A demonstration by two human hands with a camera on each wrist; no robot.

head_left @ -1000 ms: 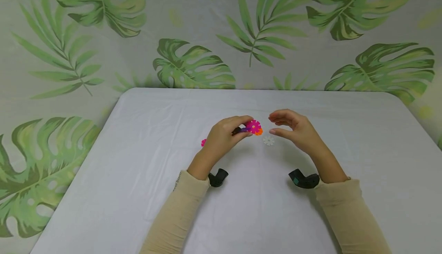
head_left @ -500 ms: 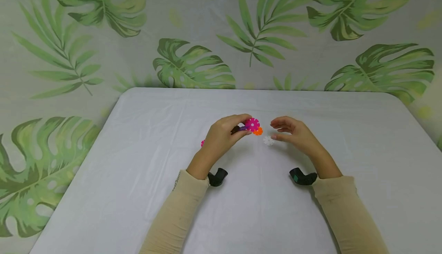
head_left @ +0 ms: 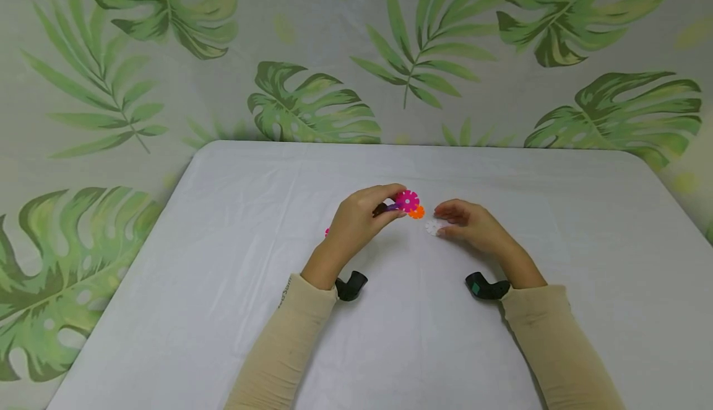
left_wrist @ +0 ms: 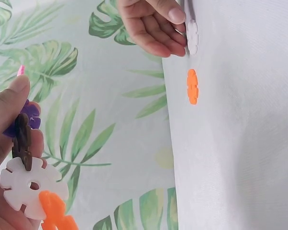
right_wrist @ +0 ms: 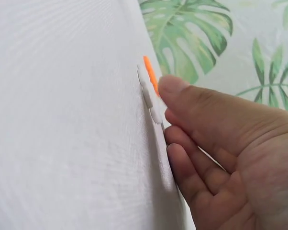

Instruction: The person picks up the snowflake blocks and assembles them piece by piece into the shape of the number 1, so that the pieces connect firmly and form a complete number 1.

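My left hand (head_left: 359,218) pinches a linked chain of notched plastic snowflake discs above the table. Its pink disc (head_left: 408,201) faces outward in the head view; purple (left_wrist: 33,115), brown (left_wrist: 22,139), white (left_wrist: 34,186) and orange (left_wrist: 58,213) ones show in the left wrist view. Low over the table, my right hand (head_left: 476,227) has loosely bent fingers with nothing between them. A loose white disc (head_left: 432,227) lies flat at its thumb tip; whether they touch, I cannot tell. Just beyond lies a loose orange disc (head_left: 416,212).
Another pink disc (head_left: 327,231) lies left of my left hand, mostly hidden by it. Black wrist devices (head_left: 352,286) sit at both wrists. The white-covered table (head_left: 390,348) ends at a leaf-patterned backdrop (head_left: 312,100).
My right hand has come down toward the table and the white disc, its fingers drawing slightly closer together. The left hand and its chain have barely moved.
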